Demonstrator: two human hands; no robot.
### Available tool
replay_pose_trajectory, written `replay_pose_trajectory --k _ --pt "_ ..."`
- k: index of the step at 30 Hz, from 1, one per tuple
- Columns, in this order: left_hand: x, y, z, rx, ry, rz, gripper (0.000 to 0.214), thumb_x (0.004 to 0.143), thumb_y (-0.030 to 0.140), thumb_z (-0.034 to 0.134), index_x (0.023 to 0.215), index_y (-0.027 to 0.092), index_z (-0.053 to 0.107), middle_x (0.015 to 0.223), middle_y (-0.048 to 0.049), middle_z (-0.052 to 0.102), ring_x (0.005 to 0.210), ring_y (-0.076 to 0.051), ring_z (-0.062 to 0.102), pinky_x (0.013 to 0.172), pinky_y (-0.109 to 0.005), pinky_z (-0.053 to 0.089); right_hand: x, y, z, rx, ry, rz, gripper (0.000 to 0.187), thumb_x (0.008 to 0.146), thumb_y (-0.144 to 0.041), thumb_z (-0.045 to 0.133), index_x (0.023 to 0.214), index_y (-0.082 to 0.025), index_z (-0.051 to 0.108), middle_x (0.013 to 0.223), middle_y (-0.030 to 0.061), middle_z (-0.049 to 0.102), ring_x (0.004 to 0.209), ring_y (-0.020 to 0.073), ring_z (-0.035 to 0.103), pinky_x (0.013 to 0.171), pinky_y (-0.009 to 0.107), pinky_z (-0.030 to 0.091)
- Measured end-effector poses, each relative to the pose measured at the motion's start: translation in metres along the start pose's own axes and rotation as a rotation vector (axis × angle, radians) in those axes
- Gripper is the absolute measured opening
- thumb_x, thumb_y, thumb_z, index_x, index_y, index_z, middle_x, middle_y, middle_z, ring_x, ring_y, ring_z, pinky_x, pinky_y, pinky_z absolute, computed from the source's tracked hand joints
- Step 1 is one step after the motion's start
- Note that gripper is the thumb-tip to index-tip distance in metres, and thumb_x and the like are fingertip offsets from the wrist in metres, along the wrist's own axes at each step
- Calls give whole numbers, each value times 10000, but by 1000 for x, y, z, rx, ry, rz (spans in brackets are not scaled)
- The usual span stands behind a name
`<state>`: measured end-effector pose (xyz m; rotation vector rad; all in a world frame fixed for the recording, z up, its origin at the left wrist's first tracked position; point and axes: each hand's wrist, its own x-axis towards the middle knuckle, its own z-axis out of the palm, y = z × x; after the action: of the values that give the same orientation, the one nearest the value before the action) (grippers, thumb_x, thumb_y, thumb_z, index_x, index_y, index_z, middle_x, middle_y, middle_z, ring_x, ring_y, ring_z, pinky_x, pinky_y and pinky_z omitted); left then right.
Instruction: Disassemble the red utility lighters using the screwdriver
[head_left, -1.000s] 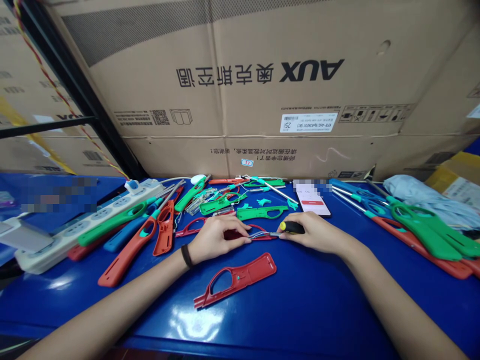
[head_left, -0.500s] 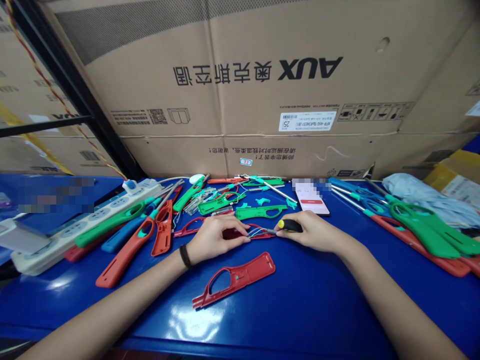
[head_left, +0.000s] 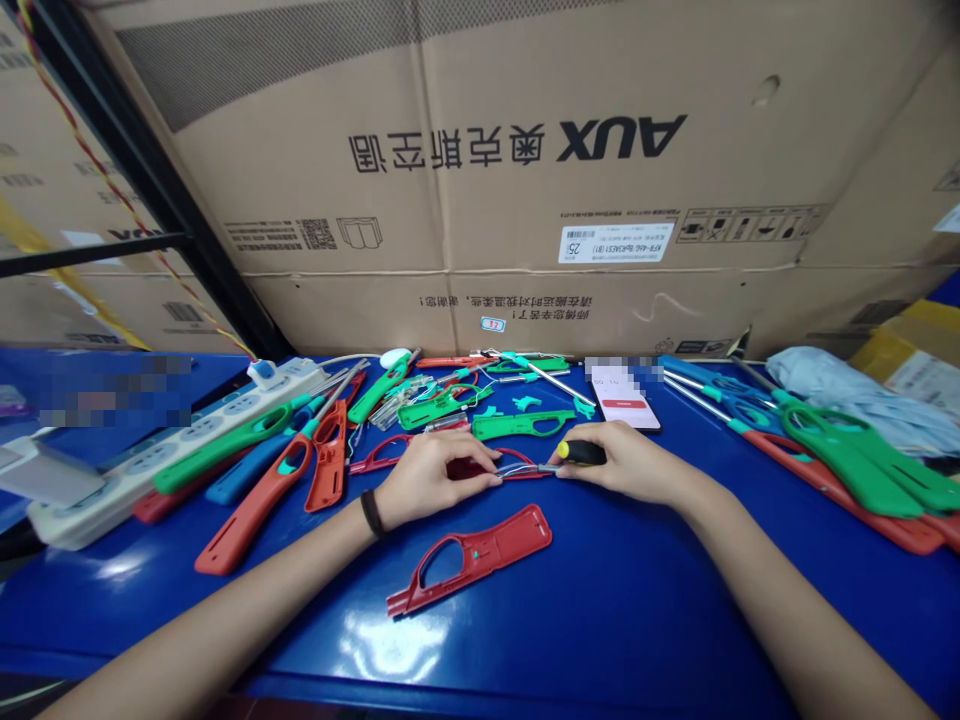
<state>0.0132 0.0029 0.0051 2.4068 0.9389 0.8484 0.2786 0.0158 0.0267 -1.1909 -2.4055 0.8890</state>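
Observation:
My left hand (head_left: 427, 472), a dark band at its wrist, is closed on a red lighter casing half (head_left: 529, 476), its thumb and index finger pinching near thin wires. Part of that casing is hidden by the fingers. My right hand (head_left: 630, 462) grips a screwdriver (head_left: 583, 453) with a black and yellow handle. Its fingertips also pinch a thin grey piece at the casing's right end. Nearer to me, a second red casing half (head_left: 480, 558) lies with its inner side up on the blue table (head_left: 615, 610).
Green casing halves (head_left: 517, 425) and loose parts lie beyond my hands, with a phone (head_left: 622, 395) to their right. Long-necked lighters (head_left: 255, 500) lie beside a power strip (head_left: 187, 440) on the left; more lighters (head_left: 847, 460) are at right. A large carton (head_left: 487, 220) stands behind.
The grey piece and wires between my hands now lie slightly lower, closer along the red casing. Both hands stay almost in place, and the loose casing half has not moved.

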Motion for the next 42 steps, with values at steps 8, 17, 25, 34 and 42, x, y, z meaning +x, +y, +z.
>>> replay_pose_trajectory --k 8,17,25,34,42 --pt "1 1 0 12 4 7 107 802 298 653 837 207 697 919 -9 721 843 -147 671 781 -275 520 0 -4 3 -154 47 -65 69 802 -191 578 828 -190 643 845 30 660 773 175 581 688 269 405" --pt "-1 2 1 32 -5 -13 105 805 296 654 846 208 695 927 -3 716 849 -142 661 786 -265 510 -5 -36 9 -593 -15 -17 266 710 33 555 812 -198 639 862 30 644 762 168 565 680 260 367" --pt "-2 5 0 251 -58 107 271 874 274 551 1136 275 623 1030 -10 679 886 -143 633 791 -271 506 -5 -43 31 -908 48 -86 243 744 11 567 864 -176 665 811 53 662 647 180 569 633 308 347" --pt "-4 7 3 343 -42 164 220 900 280 510 1032 281 685 1061 -12 672 894 -149 642 763 -265 521 -5 -47 36 -946 74 -83 200 763 1 564 846 -151 665 791 70 673 694 195 609 617 308 314" --pt "1 11 -1 164 -68 -1 164 863 262 569 946 255 709 1032 -9 675 918 -153 635 818 -282 509 -2 -37 42 -952 147 -137 203 769 -7 514 803 -157 648 695 50 644 590 158 565 592 310 269"
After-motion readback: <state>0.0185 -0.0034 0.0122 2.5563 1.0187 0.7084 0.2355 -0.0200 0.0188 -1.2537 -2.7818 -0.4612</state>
